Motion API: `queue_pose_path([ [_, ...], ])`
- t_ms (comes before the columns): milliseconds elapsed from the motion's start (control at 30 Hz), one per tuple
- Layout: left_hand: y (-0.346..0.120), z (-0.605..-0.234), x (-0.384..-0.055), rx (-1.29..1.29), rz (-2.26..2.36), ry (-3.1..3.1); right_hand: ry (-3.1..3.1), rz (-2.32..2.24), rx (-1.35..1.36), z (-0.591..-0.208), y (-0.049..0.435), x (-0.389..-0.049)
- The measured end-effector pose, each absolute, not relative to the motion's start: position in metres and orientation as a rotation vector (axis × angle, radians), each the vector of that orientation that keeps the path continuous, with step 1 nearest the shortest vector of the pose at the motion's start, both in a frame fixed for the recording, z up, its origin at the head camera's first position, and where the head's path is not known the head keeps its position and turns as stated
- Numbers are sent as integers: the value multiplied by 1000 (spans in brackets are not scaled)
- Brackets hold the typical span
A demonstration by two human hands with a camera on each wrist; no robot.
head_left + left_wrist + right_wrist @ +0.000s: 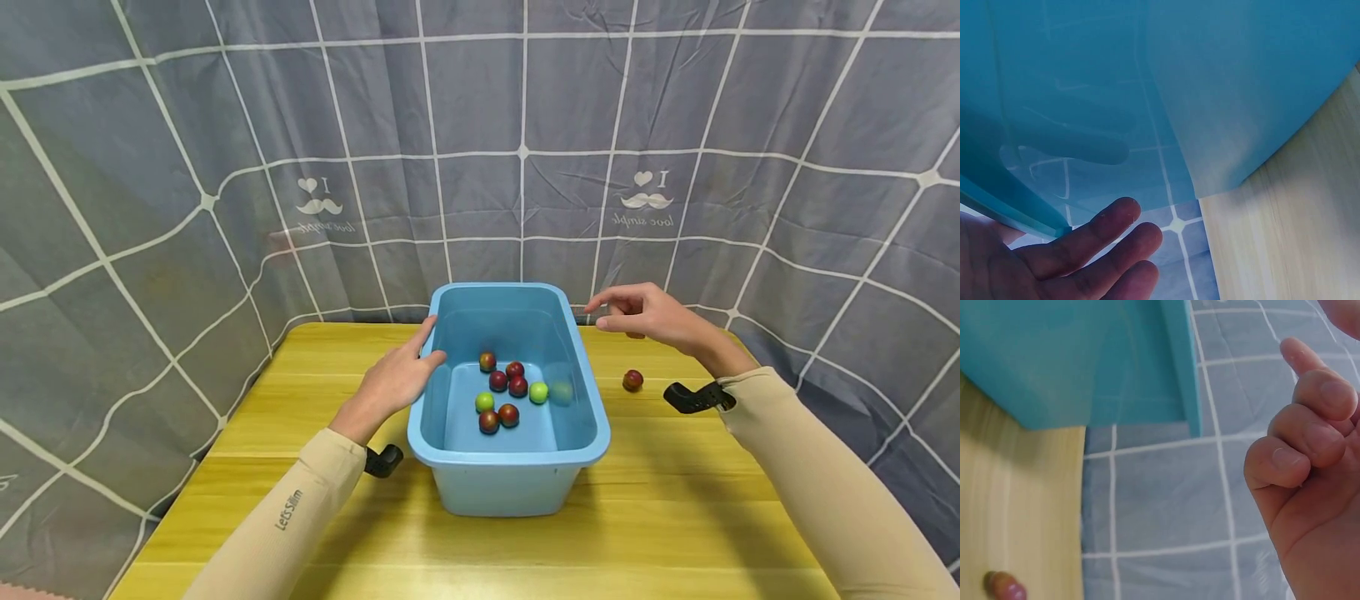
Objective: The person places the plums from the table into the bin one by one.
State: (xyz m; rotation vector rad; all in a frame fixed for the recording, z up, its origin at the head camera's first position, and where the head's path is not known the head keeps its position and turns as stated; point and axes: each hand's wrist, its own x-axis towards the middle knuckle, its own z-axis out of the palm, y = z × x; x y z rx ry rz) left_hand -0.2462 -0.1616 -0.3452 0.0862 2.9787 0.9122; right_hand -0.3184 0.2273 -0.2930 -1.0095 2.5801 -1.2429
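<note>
A light blue plastic tub (510, 458) stands on the wooden table, with several dark red plums (508, 415) and two small round green fruits (538, 392) on its floor. My left hand (393, 379) holds the tub's left rim, thumb over the edge and fingers along the outer wall; the left wrist view shows those fingers (1094, 240) below the rim. Off the tub's right side, my right hand (648, 315) hovers in the air, holding nothing. Its index finger reaches toward the tub while the other fingers bend loosely (1307, 434). One plum (633, 381) lies on the table below this hand.
The yellow wood-grain table (315, 400) extends on both sides of the tub. A grey curtain with white grid lines (480, 200) hangs behind the table and along both sides. Each wrist wears a black camera mount (693, 397).
</note>
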Motion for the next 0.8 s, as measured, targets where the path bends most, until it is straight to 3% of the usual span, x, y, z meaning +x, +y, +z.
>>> queue_pose_path([
  [800,-160,-347,-246,87,914,2989,2484,-1692,-652,-376,292,-336],
])
